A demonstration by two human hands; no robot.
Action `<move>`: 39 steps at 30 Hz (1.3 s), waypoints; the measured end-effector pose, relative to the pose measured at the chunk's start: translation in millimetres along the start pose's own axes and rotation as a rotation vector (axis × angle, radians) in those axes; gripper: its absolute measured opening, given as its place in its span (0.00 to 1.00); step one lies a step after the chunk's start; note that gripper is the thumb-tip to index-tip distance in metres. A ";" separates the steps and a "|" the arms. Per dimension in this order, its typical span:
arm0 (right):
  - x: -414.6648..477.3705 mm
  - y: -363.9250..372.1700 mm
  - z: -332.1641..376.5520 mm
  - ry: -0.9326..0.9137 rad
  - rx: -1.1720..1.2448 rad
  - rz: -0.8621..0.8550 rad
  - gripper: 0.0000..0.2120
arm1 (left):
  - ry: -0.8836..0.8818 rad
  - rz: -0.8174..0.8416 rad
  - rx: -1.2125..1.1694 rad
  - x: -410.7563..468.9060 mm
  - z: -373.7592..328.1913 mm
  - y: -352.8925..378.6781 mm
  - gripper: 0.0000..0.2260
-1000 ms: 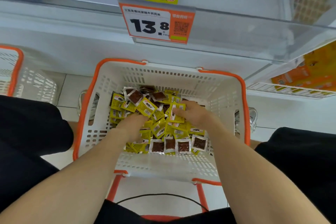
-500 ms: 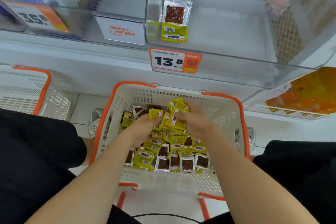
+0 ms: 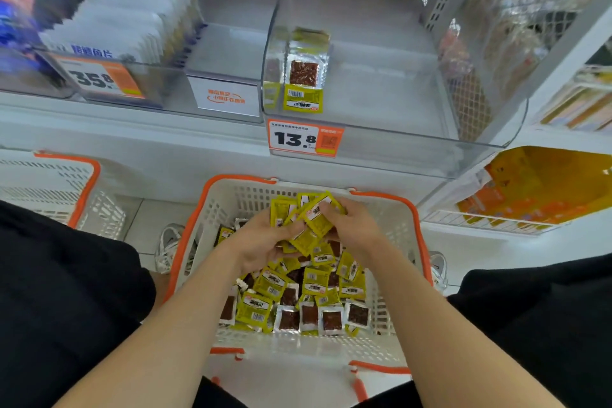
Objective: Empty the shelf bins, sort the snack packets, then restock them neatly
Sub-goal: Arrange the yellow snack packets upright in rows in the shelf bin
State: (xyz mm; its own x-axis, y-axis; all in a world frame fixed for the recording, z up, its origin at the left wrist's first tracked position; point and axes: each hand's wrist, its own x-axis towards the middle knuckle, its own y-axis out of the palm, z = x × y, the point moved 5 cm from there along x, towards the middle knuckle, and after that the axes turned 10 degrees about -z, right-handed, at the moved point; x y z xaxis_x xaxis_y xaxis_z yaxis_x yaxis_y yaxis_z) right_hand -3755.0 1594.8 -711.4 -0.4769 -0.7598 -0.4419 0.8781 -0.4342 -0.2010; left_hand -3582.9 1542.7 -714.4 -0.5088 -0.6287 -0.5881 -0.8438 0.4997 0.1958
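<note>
A white basket with an orange rim [image 3: 390,199] stands on the floor between my knees, holding several small yellow snack packets [image 3: 314,288]. My left hand [image 3: 261,242] and my right hand [image 3: 354,225] together grip a bunch of yellow packets [image 3: 308,215], lifted above the pile near the basket's far wall. Above is a clear shelf bin [image 3: 414,139] with a 13.8 price tag [image 3: 303,139]. A single yellow packet [image 3: 304,76] leans against the bin's left wall; the remainder of the bin floor is bare.
A second white and orange basket [image 3: 76,182] stands at the left. Left of the bin are white packets [image 3: 132,13] behind a 35.8 tag, then a bare compartment with a white sign [image 3: 227,99]. Orange packs [image 3: 543,189] fill a lower right shelf.
Both hands closed on a bunch of packets in the pile and lifted it up toward the basket's far wall. The view has tilted up, showing more of the shelf bins.
</note>
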 end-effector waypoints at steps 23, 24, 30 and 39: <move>-4.7 -1.6 21.2 -0.286 -0.130 -0.002 0.14 | 0.052 -0.212 -0.144 9.6 -11.5 -2.1 0.12; -6.2 2.1 20.6 -0.317 -0.151 -0.003 0.16 | 0.045 -0.200 -0.183 9.2 -11.8 -1.1 0.13; -5.6 3.6 21.4 -0.381 -0.315 0.008 0.20 | -0.024 -0.142 -0.224 6.7 -9.3 -0.2 0.13; 0.9 -16.1 20.4 -0.260 -0.081 -0.118 0.15 | 0.033 -0.321 -0.289 16.8 -9.0 -6.0 0.10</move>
State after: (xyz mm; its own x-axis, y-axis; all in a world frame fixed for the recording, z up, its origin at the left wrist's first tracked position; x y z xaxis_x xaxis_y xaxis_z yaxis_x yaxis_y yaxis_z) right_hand -3770.3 1591.2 -690.7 -0.5606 -0.8095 -0.1745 0.8113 -0.4947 -0.3114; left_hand -3587.9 1523.7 -718.4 -0.2141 -0.7460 -0.6305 -0.9708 0.0911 0.2219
